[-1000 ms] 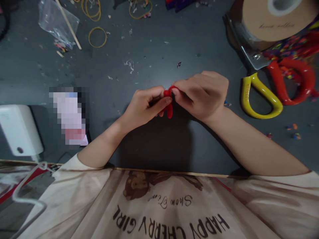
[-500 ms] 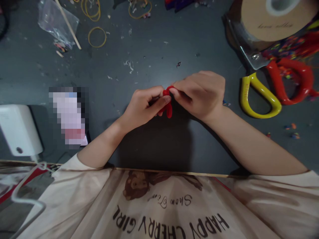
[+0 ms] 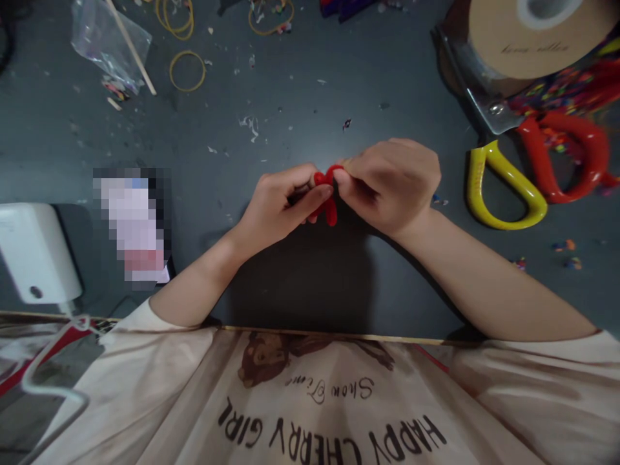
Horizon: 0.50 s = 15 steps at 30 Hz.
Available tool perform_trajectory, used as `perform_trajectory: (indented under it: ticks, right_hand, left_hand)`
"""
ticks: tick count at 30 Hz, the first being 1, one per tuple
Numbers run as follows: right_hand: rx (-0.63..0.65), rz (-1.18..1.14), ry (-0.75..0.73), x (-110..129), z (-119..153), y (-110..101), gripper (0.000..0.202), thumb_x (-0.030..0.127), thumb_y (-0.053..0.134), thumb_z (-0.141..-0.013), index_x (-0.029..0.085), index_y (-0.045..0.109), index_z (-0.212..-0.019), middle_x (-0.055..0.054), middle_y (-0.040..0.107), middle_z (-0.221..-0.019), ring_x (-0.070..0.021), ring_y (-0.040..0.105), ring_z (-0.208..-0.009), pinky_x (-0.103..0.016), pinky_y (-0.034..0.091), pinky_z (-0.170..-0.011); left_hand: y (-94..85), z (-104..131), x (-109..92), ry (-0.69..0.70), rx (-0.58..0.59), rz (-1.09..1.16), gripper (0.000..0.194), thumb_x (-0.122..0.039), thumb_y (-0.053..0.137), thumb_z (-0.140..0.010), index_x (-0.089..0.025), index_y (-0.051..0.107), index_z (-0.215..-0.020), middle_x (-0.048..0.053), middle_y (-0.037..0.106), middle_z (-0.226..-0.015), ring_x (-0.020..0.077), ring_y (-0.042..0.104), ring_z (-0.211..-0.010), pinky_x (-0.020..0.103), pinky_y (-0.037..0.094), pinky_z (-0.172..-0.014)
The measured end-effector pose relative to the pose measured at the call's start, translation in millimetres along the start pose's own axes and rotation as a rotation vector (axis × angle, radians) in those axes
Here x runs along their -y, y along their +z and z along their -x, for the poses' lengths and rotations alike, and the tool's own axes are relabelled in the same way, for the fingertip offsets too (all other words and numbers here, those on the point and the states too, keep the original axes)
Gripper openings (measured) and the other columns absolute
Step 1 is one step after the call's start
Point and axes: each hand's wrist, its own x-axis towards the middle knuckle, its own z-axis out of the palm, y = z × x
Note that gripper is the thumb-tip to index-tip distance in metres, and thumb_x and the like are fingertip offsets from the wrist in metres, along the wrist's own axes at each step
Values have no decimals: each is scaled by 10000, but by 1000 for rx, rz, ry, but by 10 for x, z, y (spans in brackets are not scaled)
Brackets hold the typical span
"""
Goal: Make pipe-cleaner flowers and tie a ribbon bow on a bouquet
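Note:
Low over the table, a small red looped cord [image 3: 331, 212], thick and soft-looking, is held between both hands. My left hand [image 3: 285, 203] pinches its middle between thumb and fingers, and one loop end hangs below the thumb. At the upper right of the cord, my right hand [image 3: 390, 184] has its thumb and forefinger closed on a curved part. The two hands' fingertips are nearly touching. Part of the red cord is hidden behind the left fingers.
Large scissors [image 3: 496, 110] with yellow and red handles lie at right, by a ribbon spool [image 3: 513, 51]. A phone [image 3: 135, 226] and white power bank [image 3: 41, 252] are on the left. Rubber bands [image 3: 187, 71], a plastic bag [image 3: 109, 45] and a thin stick [image 3: 130, 46] lie at upper left.
The red cord's upper part has shifted: a rounded end now shows by the left forefinger, and the curve at the right fingers is larger. The right hand has moved very slightly right.

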Motion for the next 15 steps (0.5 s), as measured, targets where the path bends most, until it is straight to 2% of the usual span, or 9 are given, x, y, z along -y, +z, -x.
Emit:
perform_trajectory:
  ticks: [5,7,9,11,15]
  right_hand:
    - [-62,-317,75,11,-64,-42,282,302,459,-918,187,707,-847,-37,669,-689,-126,599,-654,-280,451,-625]
    - [-102,-481,164,16,-86,-44,262,275,492,-906,154,724,-907,-54,669,-731,-122,599,-690,-277,467,-659]
    - [-112,-615,295,14,-99,-37,227,264,524,-897,169,729,-913,-40,659,-735,-113,597,-703,-265,475,-678]
    - [-73,-734,403,4,-98,-20,181,282,556,-884,214,723,-875,-7,653,-721,-105,590,-679,-252,474,-652]
    - [-6,-947,478,-19,-71,29,159,339,585,-864,237,704,-888,37,647,-702,-70,522,-540,-230,411,-516]
  left_hand:
    - [1,7,35,-15,-136,97,324,-488,531,-846,-192,509,-718,-43,603,-585,34,535,-478,175,449,-478]
    - [-1,5,49,-18,-174,79,323,-494,532,-844,-195,515,-725,-49,608,-591,30,535,-470,174,457,-476]
    - [-1,0,58,-20,-186,66,320,-488,539,-842,-195,515,-715,-52,597,-587,28,533,-465,175,456,-473]
    - [0,-6,63,-11,-191,63,322,-479,546,-840,-193,508,-699,-53,583,-573,27,520,-452,177,446,-463]
    - [4,-16,70,16,-199,74,316,-450,555,-843,-189,492,-677,-58,559,-534,25,497,-425,176,413,-433]
